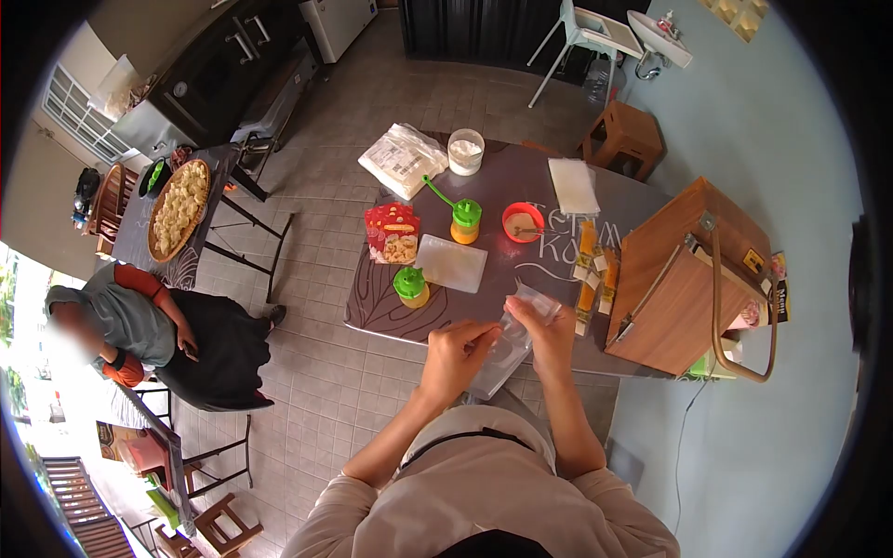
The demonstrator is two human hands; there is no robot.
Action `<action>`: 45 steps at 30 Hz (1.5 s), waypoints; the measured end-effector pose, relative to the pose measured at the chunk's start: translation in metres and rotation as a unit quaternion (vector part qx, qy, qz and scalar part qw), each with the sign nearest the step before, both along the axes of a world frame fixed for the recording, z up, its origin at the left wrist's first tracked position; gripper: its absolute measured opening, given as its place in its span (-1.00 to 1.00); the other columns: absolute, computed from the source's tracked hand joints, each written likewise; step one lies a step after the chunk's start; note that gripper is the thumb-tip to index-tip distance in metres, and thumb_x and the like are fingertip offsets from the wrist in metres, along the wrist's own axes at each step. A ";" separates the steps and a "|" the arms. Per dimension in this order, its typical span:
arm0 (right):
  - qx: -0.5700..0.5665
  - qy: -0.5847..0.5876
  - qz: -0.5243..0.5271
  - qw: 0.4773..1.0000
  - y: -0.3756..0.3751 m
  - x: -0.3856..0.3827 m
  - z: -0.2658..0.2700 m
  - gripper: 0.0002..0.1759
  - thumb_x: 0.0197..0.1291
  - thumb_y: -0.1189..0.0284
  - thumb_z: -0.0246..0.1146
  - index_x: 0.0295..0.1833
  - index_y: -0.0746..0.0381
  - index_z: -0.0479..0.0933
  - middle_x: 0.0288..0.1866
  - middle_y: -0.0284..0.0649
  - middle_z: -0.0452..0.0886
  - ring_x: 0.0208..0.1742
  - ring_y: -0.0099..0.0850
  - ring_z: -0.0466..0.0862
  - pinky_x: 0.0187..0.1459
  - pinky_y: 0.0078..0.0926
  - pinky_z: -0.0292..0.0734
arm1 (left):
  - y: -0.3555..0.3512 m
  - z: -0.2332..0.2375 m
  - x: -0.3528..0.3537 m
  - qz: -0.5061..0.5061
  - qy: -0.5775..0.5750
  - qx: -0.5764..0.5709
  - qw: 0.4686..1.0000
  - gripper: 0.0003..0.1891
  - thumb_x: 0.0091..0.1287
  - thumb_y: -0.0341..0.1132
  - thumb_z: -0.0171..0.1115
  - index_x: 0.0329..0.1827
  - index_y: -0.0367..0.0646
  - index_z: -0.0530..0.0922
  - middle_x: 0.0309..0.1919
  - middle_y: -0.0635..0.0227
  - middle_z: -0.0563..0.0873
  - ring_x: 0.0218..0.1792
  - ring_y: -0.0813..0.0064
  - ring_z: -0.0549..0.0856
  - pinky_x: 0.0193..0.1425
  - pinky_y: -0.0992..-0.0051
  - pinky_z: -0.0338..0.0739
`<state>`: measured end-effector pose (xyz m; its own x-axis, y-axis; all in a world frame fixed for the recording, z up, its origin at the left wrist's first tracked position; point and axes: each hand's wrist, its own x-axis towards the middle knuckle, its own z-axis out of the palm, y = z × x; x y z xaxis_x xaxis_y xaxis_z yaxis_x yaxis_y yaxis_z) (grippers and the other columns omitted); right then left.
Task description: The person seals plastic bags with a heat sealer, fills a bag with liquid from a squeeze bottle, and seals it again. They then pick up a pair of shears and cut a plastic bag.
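A clear plastic bag hangs over the table's near edge, in front of my body. My right hand is closed on its upper part, thumb on top. My left hand is curled with its fingertips pressed together at the bag's left edge; what they hold, if anything, is hidden. Beyond my hands lie a stack of clear plastic sheets or bags and a green-capped squeeze bottle with pale yellow contents. Farther back are a second green-capped bottle with orange contents and a red bowl with a spoon in it.
Red printed packets, a white package and a tub of white powder are on the table. At the right stand yellow-and-white small packs and a wooden box. A person sits at left near a snack tray.
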<state>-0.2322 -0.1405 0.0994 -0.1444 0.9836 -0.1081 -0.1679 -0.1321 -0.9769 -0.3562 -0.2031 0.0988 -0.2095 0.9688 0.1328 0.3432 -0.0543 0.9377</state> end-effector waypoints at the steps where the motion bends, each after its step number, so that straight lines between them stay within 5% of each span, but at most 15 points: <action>1: 0.001 0.001 -0.001 1.000 0.002 0.001 -0.002 -0.84 -0.02 0.51 0.31 -0.33 0.38 0.60 -0.43 -0.29 0.62 -0.40 -0.64 0.56 -0.38 -0.72 0.40 | 0.002 -0.002 0.000 -0.003 0.005 0.003 1.000 -0.88 0.15 -0.47 0.21 -0.26 -0.28 0.62 -0.47 0.25 0.67 -0.49 0.59 0.63 -0.47 0.62 0.51; 8: -0.001 -0.033 0.047 0.998 0.020 0.013 -0.012 -0.89 0.00 0.50 0.30 -0.36 0.34 0.59 -0.43 -0.27 0.62 -0.39 -0.59 0.59 -0.30 -0.71 0.42 | 0.009 -0.012 0.001 -0.004 -0.038 0.004 0.999 -0.87 0.15 -0.46 0.21 -0.26 -0.28 0.63 -0.50 0.26 0.66 -0.57 0.61 0.61 -0.53 0.62 0.45; 10: 0.004 -0.019 0.046 0.999 0.024 0.016 -0.014 -0.89 0.01 0.50 0.29 -0.37 0.33 0.59 -0.43 -0.28 0.62 -0.38 -0.60 0.59 -0.30 -0.72 0.42 | 0.009 -0.011 0.000 -0.014 -0.051 -0.015 0.999 -0.88 0.15 -0.47 0.20 -0.29 -0.28 0.62 -0.51 0.19 0.65 -0.60 0.48 0.61 -0.52 0.58 0.49; 13: 0.031 -0.083 0.070 0.994 0.029 0.020 -0.023 -0.88 0.04 0.49 0.28 -0.35 0.34 0.59 -0.44 -0.29 0.62 -0.38 -0.61 0.58 -0.30 -0.73 0.41 | 0.011 -0.021 0.000 -0.026 -0.056 0.010 0.998 -0.87 0.15 -0.48 0.19 -0.28 -0.33 0.62 -0.54 0.30 0.65 -0.60 0.63 0.59 -0.56 0.63 0.42; 16: 0.136 -0.166 0.065 0.975 0.034 0.019 -0.024 -0.84 0.06 0.46 0.26 -0.28 0.35 0.57 -0.41 -0.32 0.60 -0.38 -0.63 0.56 -0.31 -0.75 0.41 | 0.013 -0.026 0.001 -0.004 -0.053 -0.009 0.999 -0.88 0.14 -0.47 0.20 -0.30 -0.31 0.61 -0.52 0.20 0.65 -0.60 0.51 0.60 -0.50 0.58 0.48; 19: 0.063 -0.156 0.103 0.980 0.034 0.020 -0.010 -0.83 0.05 0.39 0.28 -0.27 0.24 0.59 -0.46 -0.42 0.57 -0.47 -0.69 0.50 -0.39 -0.75 0.38 | 0.018 -0.039 0.000 0.040 -0.070 0.016 0.997 -0.88 0.15 -0.46 0.20 -0.30 -0.33 0.61 -0.54 0.23 0.65 -0.61 0.55 0.59 -0.52 0.60 0.45; 21: -0.070 -0.031 0.106 0.991 0.032 0.023 -0.010 -0.74 0.08 0.42 0.26 -0.14 0.35 0.53 -0.34 -0.35 0.58 -0.39 -0.71 0.50 -0.41 -0.76 0.38 | 0.022 -0.040 -0.003 0.060 -0.092 0.007 0.994 -0.88 0.15 -0.46 0.20 -0.30 -0.33 0.61 -0.55 0.25 0.64 -0.61 0.58 0.58 -0.53 0.61 0.44; 25: -0.076 -0.097 0.147 0.982 0.027 0.022 -0.040 -0.75 0.08 0.36 0.27 -0.22 0.34 0.57 -0.42 -0.35 0.60 -0.46 -0.68 0.51 -0.43 -0.72 0.44 | 0.031 -0.044 -0.007 0.081 -0.107 0.021 0.991 -0.87 0.16 -0.45 0.21 -0.29 -0.34 0.61 -0.56 0.29 0.64 -0.61 0.64 0.57 -0.56 0.64 0.41; 29: 0.046 -0.133 0.122 0.982 0.031 0.020 -0.042 -0.76 0.09 0.38 0.26 -0.27 0.38 0.57 -0.44 -0.30 0.60 -0.43 -0.64 0.55 -0.42 -0.67 0.50 | 0.034 -0.043 -0.004 0.084 -0.088 0.024 0.992 -0.87 0.16 -0.45 0.22 -0.29 -0.33 0.61 -0.57 0.28 0.64 -0.61 0.64 0.57 -0.55 0.65 0.42; 34: -0.084 -0.091 0.164 0.979 0.024 0.023 -0.033 -0.77 0.09 0.40 0.25 -0.27 0.39 0.57 -0.43 -0.28 0.61 -0.42 -0.61 0.57 -0.41 -0.66 0.53 | 0.039 -0.053 -0.005 0.119 -0.119 0.049 0.984 -0.87 0.16 -0.45 0.22 -0.30 -0.35 0.60 -0.57 0.27 0.64 -0.60 0.63 0.58 -0.54 0.65 0.42; 40: -0.006 -0.179 0.166 0.970 0.021 0.027 -0.049 -0.73 0.10 0.35 0.25 -0.27 0.40 0.57 -0.42 -0.29 0.60 -0.42 -0.59 0.57 -0.40 -0.64 0.54 | 0.043 -0.047 0.001 0.128 -0.108 0.059 0.984 -0.87 0.16 -0.44 0.22 -0.30 -0.36 0.60 -0.58 0.28 0.63 -0.60 0.63 0.56 -0.51 0.65 0.42; 45: -0.085 -0.120 0.167 0.975 0.011 0.028 -0.049 -0.73 0.10 0.35 0.25 -0.33 0.40 0.58 -0.50 -0.29 0.58 -0.47 -0.61 0.55 -0.42 -0.65 0.53 | 0.048 -0.057 0.002 0.141 -0.109 0.084 0.980 -0.87 0.17 -0.44 0.22 -0.30 -0.35 0.61 -0.59 0.29 0.62 -0.61 0.64 0.54 -0.54 0.66 0.40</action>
